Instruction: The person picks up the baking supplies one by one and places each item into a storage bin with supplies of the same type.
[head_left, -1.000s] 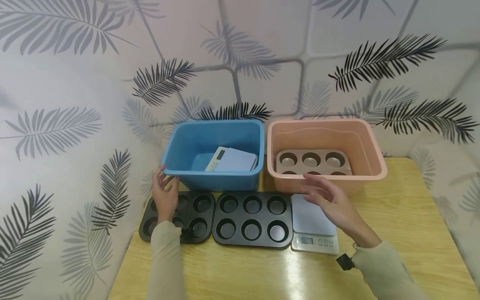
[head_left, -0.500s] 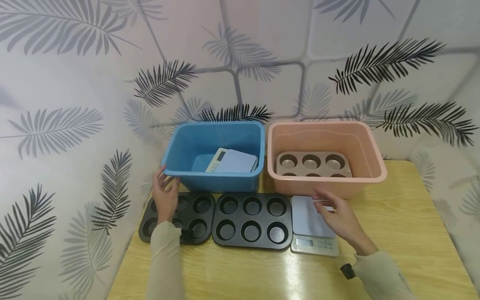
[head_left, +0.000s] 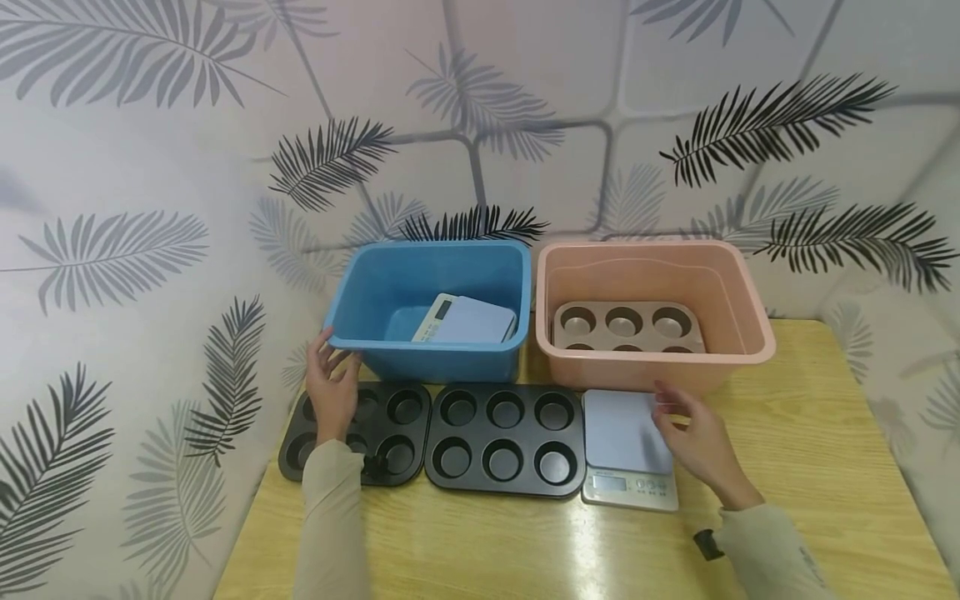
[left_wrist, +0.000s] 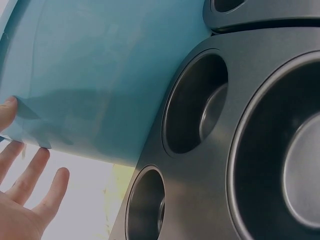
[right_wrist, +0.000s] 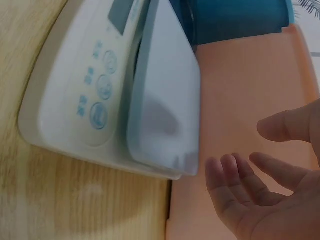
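My left hand point(head_left: 333, 392) is at the near left corner of the blue bin point(head_left: 431, 360). In the left wrist view its fingers point(left_wrist: 56, 192) are spread and fairly straight beside the bin's lower edge, with the thumb against the wall. Below that hand is a dark muffin tin point(head_left: 403, 433), partly hidden by the forearm. My right hand point(head_left: 701, 437) hovers over the right edge of a white kitchen scale point(head_left: 622, 433), fingers loosely bent. The right wrist view has nothing between thumb and fingers, with the pink bin point(right_wrist: 240, 90) behind them.
A second dark muffin tin point(head_left: 528, 442) lies between the first one and the scale. Inside the blue bin leans another kitchen scale point(head_left: 472, 321). The pink bin holds a bronze-coloured muffin tin point(head_left: 637, 337). Behind the wooden table point(head_left: 795, 442) rises a leaf-patterned wall.
My right hand has moved right and slightly down, from the pink bin's front rim to the right side of the scale. The left hand has stayed at the blue bin's corner.
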